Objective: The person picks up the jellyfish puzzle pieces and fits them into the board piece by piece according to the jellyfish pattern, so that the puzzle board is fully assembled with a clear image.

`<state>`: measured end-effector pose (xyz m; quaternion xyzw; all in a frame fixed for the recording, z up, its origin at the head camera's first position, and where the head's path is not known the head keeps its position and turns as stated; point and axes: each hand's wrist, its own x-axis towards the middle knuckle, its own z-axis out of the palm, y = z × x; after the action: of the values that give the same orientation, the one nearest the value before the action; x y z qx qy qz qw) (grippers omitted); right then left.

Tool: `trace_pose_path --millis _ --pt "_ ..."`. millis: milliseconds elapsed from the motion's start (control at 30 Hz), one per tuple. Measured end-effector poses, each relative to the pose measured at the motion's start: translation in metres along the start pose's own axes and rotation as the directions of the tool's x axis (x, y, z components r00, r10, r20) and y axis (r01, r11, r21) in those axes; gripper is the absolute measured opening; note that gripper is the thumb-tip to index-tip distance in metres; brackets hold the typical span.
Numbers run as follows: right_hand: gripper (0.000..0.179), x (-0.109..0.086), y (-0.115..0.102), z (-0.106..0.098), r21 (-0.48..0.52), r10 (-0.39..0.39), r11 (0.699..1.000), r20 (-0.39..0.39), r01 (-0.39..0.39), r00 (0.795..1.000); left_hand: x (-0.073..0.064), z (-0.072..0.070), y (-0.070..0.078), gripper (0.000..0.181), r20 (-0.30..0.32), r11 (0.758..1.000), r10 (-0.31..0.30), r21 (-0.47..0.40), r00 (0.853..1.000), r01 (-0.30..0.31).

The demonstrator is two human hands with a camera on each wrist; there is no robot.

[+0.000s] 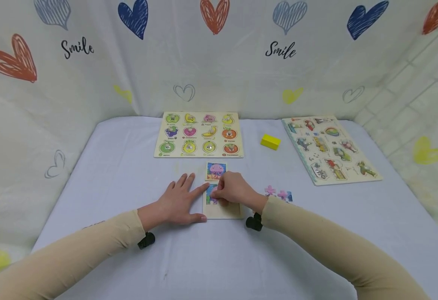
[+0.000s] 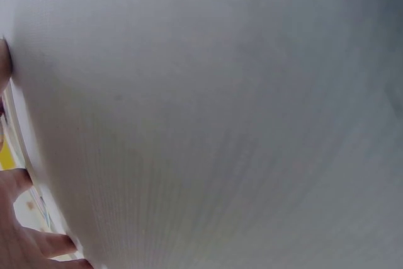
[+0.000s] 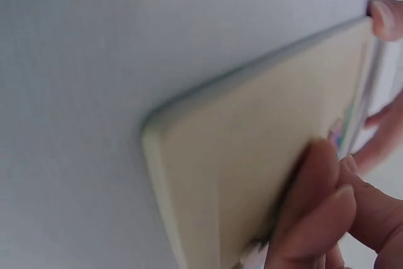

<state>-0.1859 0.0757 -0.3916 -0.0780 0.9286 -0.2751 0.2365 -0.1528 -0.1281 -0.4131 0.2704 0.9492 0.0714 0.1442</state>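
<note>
A small wooden puzzle tray (image 1: pixel 222 212) lies mid-table in the head view, its upper left filled with colourful jigsaw pieces (image 1: pixel 209 196) and its lower part bare wood. My left hand (image 1: pixel 177 202) rests spread on the cloth, index fingertip and thumb touching the tray's left edge. Over the tray, my right hand (image 1: pixel 235 191) has thumb and fingers curled together at a puzzle piece, which they mostly hide. In the right wrist view a pink bit (image 3: pixel 255 257) shows beside the curled fingers. Just behind the tray lies a small pink jellyfish picture (image 1: pixel 216 170).
Loose pink and blue jigsaw pieces (image 1: pixel 279 193) lie right of the tray, partly behind the right forearm. Farther back are a fruit puzzle board (image 1: pixel 200 154), a yellow block (image 1: pixel 270 142) and, at right, a toy-picture puzzle board (image 1: pixel 348 166). A printed curtain (image 1: pixel 234 75) hangs behind.
</note>
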Motion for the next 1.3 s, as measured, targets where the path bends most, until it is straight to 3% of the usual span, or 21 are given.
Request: trace_pose_path --millis 233,400,567,867,1100,1300 --pt "0.015 -0.003 0.018 -0.015 0.157 -0.065 0.986 0.081 0.052 0.995 0.000 0.000 0.000 0.094 0.011 1.000 -0.010 0.002 1.000 0.010" --pt "0.013 -0.010 0.044 -0.033 0.202 -0.123 0.973 0.043 0.112 0.991 0.000 0.000 0.001 0.094 0.016 1.000 -0.013 -0.006 1.000 0.013" --pt "0.016 -0.023 0.077 -0.052 0.124 -0.167 0.977 -0.068 0.174 0.984 0.000 -0.001 0.000 0.093 0.012 1.000 -0.002 -0.003 1.000 0.002" --pt "0.026 -0.042 0.124 -0.075 0.069 -0.132 0.987 -0.141 0.143 0.981 0.000 -0.003 0.001 0.094 0.013 1.000 -0.003 0.005 1.000 0.003" --pt "0.030 -0.046 0.140 -0.074 -0.062 -0.119 0.992 -0.145 0.111 0.982 0.000 -0.003 0.001 0.094 0.015 1.000 -0.002 0.002 1.000 0.002" --pt "0.037 -0.042 0.141 -0.069 -0.141 -0.162 0.980 -0.137 0.142 0.977 0.000 -0.002 0.000 0.094 0.015 1.000 -0.004 -0.007 1.000 0.004"
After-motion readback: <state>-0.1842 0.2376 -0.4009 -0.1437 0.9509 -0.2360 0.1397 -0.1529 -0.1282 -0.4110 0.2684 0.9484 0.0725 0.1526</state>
